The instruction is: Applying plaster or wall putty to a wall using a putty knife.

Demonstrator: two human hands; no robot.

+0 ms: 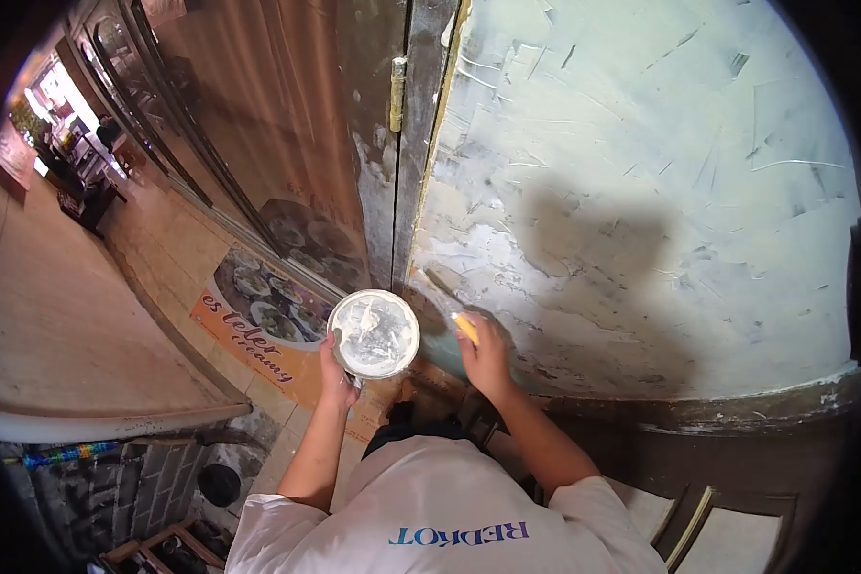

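Observation:
My left hand [336, 379] grips the side of a round white tub [415, 337], with its thumb near the rim. White filler paste [365, 320] is smeared over the tub's inside and lies in a small lump. My right hand [489, 356] is closed round the yellow handle of a putty knife [467, 329]. Its blade points up and left, near the lower left edge of the patchy, pale plastered wall [622, 124]. Whether the blade touches the wall, I cannot tell. The tub is to the left of the knife.
A dark door frame with a brass hinge [397, 96] borders the wall's left side. Further left are a brown curtain [258, 86] behind glass and a tiled floor [172, 234]. A printed food banner [258, 320] lies below the tub. Dark wooden panelling [593, 435] runs under the wall.

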